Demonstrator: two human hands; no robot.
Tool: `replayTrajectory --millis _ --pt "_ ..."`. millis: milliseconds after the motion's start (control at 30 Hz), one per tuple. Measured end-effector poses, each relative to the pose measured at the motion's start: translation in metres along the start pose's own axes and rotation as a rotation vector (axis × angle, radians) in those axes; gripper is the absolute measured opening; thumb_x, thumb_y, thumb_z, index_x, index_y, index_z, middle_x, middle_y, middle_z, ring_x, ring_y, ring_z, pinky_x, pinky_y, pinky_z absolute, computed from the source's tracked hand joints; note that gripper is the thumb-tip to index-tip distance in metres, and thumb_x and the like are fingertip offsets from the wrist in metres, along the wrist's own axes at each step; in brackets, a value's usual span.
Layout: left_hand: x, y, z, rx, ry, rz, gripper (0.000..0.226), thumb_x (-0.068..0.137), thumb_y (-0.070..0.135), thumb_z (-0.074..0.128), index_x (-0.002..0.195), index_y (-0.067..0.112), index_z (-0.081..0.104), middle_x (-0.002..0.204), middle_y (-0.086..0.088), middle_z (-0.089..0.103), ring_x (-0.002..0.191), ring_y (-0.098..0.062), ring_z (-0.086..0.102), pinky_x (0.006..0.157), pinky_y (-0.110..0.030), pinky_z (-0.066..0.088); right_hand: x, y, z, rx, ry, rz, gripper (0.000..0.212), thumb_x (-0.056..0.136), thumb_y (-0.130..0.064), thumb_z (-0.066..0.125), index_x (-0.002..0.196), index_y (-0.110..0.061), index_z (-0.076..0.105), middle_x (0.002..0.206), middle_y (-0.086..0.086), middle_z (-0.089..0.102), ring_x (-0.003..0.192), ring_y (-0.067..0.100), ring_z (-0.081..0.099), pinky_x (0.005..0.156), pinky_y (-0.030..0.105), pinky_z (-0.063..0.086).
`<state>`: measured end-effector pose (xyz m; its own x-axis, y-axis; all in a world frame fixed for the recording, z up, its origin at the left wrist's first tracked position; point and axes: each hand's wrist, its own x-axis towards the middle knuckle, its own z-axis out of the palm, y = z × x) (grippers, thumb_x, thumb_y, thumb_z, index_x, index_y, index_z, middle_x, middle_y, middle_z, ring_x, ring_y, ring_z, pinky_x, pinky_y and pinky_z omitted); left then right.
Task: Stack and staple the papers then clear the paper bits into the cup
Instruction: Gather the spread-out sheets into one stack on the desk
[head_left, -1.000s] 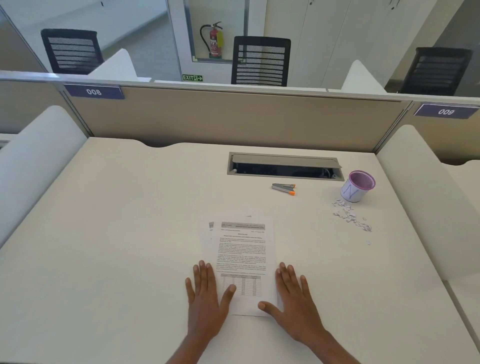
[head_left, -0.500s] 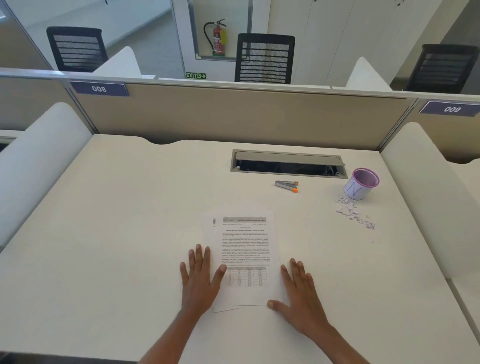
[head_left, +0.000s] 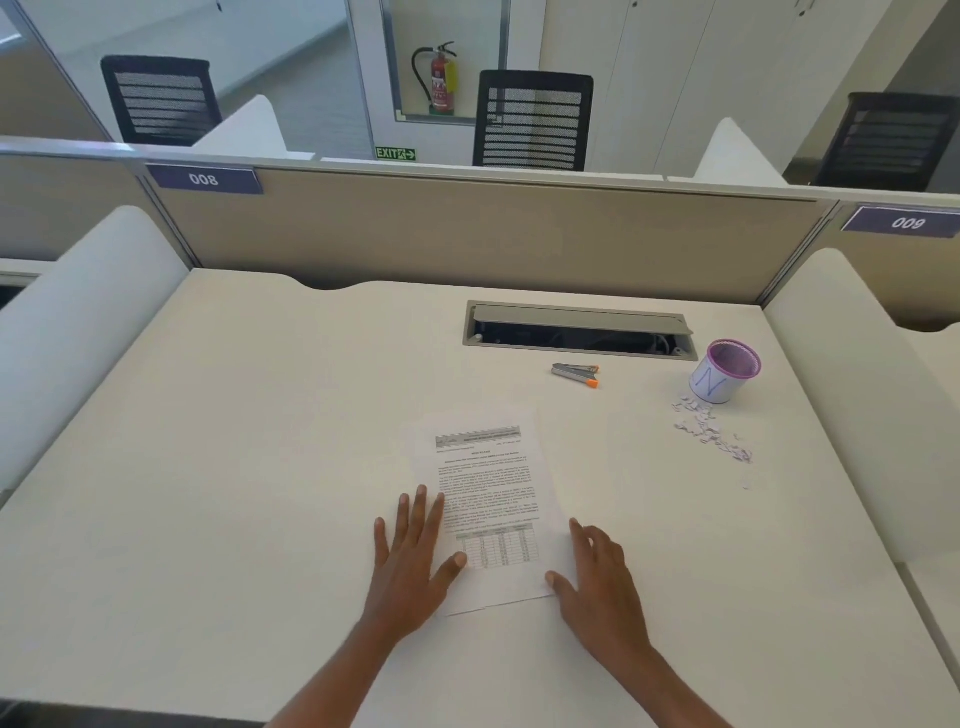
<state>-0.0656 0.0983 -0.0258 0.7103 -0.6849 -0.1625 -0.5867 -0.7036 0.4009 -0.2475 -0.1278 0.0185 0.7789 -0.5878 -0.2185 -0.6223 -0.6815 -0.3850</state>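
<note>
My left hand (head_left: 410, 566) lay flat on the counter (head_left: 234, 467), fingers spread wide, its thumb and forefinger resting on the left edge of the printed papers (head_left: 488, 499). My right hand (head_left: 597, 582) lay just beside the stack's lower right corner, fingers loosely spread and holding nothing, the thumb touching the sheet's edge. The papers sat near the middle of the counter in a stack, a lower sheet's edge showing at the bottom. Farther back, the small stapler (head_left: 575, 374) with orange tips lay in front of the open cable tray (head_left: 579, 330). Well to the right stood the purple-rimmed mesh cup (head_left: 722, 378), with the paper bits (head_left: 709, 431) scattered just in front of it.
</note>
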Motion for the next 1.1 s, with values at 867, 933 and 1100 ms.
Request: replayTrajectory --millis 867,933,1100 --pt "-0.009 0.022 0.04 0.243 0.076 0.124 0.077 0.112 0.061 0.028 0.175 0.021 0.008 0.184 -0.005 0.0 0.17 -0.03 0.003 0.132 -0.062 0.009 0.035 -0.046 -0.01 0.686 -0.044 0.215 0.072 0.092 -0.037 0.08 0.154 -0.024 0.046 0.133 -0.011 0.066 0.116 0.012 0.068 0.094 0.026 0.056" --pt "-0.009 0.022 0.04 0.249 0.079 0.125 0.077 0.112 0.061 0.027 0.175 0.021 0.008 0.184 -0.005 0.0 0.17 -0.029 0.003 0.132 -0.062 0.009 0.04 -0.051 -0.02 0.709 -0.09 0.171 0.062 0.093 -0.036 0.081 0.147 -0.03 0.05 0.127 -0.013 0.071 0.106 0.002 0.07 0.08 0.015 0.054" --pt "-0.008 0.022 0.041 0.246 0.081 0.13 0.077 0.112 0.062 0.027 0.175 0.022 0.008 0.184 -0.005 0.0 0.17 -0.029 0.003 0.131 -0.062 0.009 0.049 -0.063 -0.033 0.747 -0.2 0.112 0.055 0.091 -0.041 0.083 0.136 -0.04 0.052 0.12 -0.02 0.071 0.103 -0.006 0.069 0.076 0.012 0.054"
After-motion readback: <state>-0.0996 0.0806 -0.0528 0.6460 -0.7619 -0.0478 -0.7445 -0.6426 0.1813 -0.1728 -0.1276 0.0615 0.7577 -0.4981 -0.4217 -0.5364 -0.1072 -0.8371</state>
